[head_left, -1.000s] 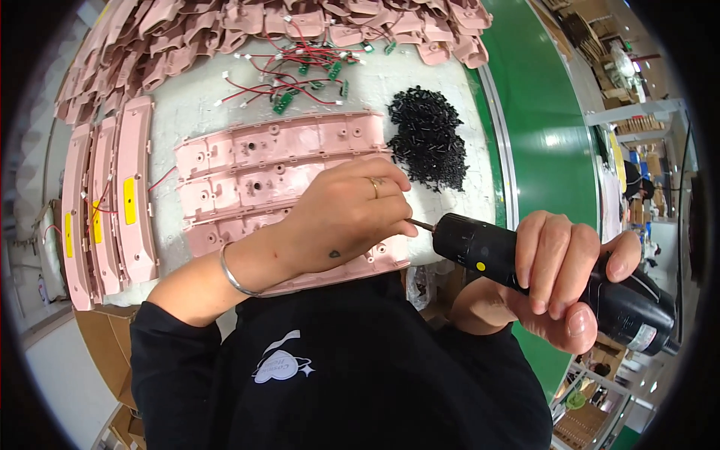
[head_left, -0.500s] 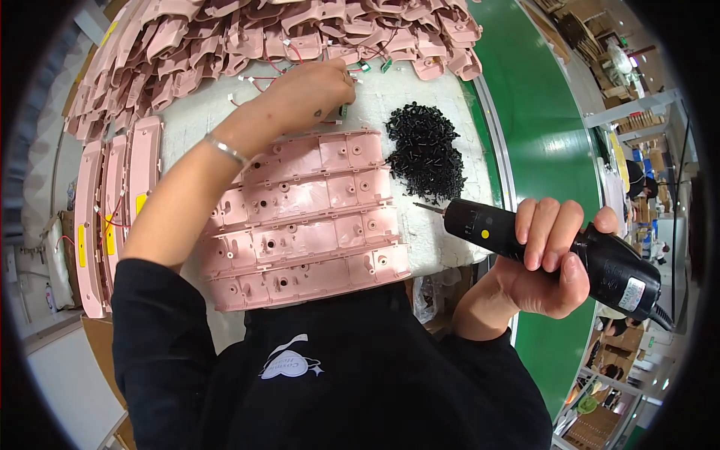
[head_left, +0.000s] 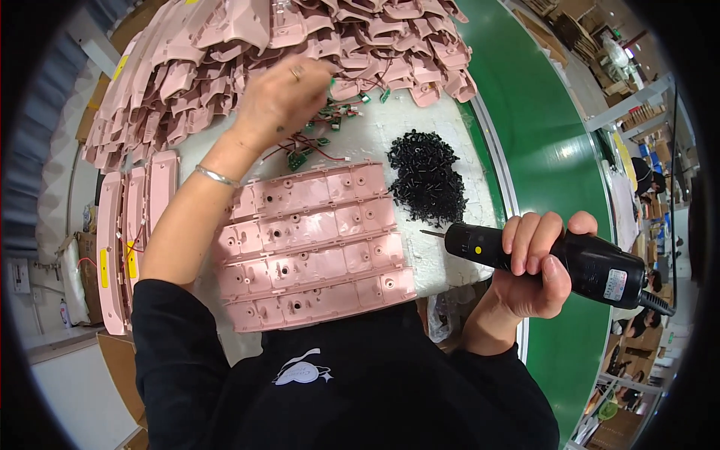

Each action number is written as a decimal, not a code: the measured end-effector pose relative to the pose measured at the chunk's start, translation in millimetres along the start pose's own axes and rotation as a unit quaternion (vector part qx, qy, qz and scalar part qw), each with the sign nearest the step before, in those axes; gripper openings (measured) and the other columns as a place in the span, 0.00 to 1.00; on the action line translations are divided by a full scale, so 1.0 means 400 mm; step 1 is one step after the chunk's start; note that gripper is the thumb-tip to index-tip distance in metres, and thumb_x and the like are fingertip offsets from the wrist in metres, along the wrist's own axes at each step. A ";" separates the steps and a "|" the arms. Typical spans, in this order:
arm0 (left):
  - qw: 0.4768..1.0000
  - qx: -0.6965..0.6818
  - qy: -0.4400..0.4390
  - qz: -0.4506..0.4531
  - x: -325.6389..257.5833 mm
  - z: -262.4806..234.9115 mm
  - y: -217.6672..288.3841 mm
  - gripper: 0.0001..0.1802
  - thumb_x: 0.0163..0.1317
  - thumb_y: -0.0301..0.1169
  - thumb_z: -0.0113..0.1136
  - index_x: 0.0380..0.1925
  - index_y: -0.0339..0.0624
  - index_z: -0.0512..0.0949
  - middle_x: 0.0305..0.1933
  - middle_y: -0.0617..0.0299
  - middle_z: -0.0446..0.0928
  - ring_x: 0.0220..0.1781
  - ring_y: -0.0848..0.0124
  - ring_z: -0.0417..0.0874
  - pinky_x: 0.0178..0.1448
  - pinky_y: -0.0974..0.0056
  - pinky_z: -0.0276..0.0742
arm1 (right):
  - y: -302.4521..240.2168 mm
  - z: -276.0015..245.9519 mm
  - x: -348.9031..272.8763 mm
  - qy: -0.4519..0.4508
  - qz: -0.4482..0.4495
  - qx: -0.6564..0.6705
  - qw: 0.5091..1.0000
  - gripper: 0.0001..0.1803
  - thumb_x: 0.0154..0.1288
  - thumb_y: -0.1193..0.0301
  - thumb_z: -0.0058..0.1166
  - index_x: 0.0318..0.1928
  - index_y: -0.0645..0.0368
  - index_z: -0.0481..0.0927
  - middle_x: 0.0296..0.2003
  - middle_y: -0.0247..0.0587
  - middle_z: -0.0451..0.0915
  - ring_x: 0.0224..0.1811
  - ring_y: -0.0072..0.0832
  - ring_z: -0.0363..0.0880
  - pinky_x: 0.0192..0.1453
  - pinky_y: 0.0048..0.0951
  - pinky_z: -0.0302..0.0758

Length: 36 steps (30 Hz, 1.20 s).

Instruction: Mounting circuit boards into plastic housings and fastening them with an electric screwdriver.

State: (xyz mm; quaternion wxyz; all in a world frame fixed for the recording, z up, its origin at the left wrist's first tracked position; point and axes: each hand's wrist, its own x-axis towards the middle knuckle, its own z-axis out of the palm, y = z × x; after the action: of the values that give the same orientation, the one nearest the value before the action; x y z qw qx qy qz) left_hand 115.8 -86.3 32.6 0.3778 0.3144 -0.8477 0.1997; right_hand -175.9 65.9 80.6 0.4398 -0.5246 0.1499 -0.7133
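My right hand (head_left: 541, 262) is wrapped round a black electric screwdriver (head_left: 585, 264), whose thin bit points left toward a heap of small black screws (head_left: 427, 176). Beyond the panels, my left hand (head_left: 289, 101) is closed with bent fingers, a bit of green circuit board (head_left: 331, 81) showing at its fingertips. Most of that board is hidden by the hand. Beneath and beside this hand lie several small loose green circuit boards (head_left: 298, 157) with red and black wires. Several pink plastic panels (head_left: 315, 259) lie in a stack of rows nearer me, hollow sides up, with screw posts and holes.
A large pile of pink plastic shells (head_left: 360, 45) covers the far side. On the left stand several pink panels (head_left: 112, 247) with yellow labels. White foam (head_left: 442, 274) lies under the work. A green belt surface (head_left: 555, 180) with a metal rail runs along the right.
My left hand has lifted away from the loose circuit boards and moved left, uncovering them, with a green bit at its fingertips. My right hand still holds the screwdriver. The whole view has shifted slightly.
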 end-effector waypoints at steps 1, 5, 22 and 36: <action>0.998 0.048 0.035 -0.014 0.006 -0.016 -0.011 0.09 0.49 0.24 0.62 0.28 0.44 0.72 0.42 0.68 0.81 0.40 0.68 0.82 0.38 0.64 0.82 | 0.001 0.005 -0.001 -0.005 0.001 0.002 1.000 0.26 0.54 0.74 0.52 0.54 0.57 0.63 0.18 0.32 0.66 0.16 0.23 0.65 0.29 0.28 0.68; 0.989 0.058 0.135 0.032 0.030 -0.076 -0.022 0.10 0.49 0.23 0.65 0.31 0.45 0.76 0.41 0.66 0.81 0.38 0.68 0.82 0.37 0.65 0.81 | -0.001 0.014 -0.013 -0.008 0.003 0.000 1.000 0.25 0.54 0.74 0.52 0.54 0.57 0.63 0.18 0.33 0.65 0.16 0.23 0.64 0.29 0.28 0.68; 0.776 -0.453 -0.178 -0.401 -0.237 -0.421 0.352 0.08 0.44 0.21 0.69 0.28 0.38 0.83 0.30 0.60 0.84 0.28 0.73 0.84 0.32 0.72 0.80 | 0.066 0.138 -0.046 -0.098 0.105 0.073 0.987 0.21 0.50 0.71 0.50 0.48 0.57 0.70 0.19 0.24 0.66 0.19 0.14 0.63 0.32 0.20 0.60; 0.884 -0.231 -0.199 -0.354 -0.332 -0.327 0.493 0.16 0.46 0.20 0.68 0.37 0.38 0.77 0.31 0.57 0.79 0.35 0.59 0.81 0.36 0.60 0.77 | 0.059 0.215 -0.154 -0.259 0.112 0.046 0.958 0.25 0.54 0.73 0.63 0.51 0.48 0.67 0.19 0.24 0.74 0.15 0.14 0.70 0.21 0.13 0.69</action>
State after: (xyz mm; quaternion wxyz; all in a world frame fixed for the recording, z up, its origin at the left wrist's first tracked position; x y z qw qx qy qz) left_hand 116.8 182.3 -6.2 0.3089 0.5301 -0.7597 -0.2155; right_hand -85.1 122.2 61.5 0.5647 -0.6504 0.0555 -0.5049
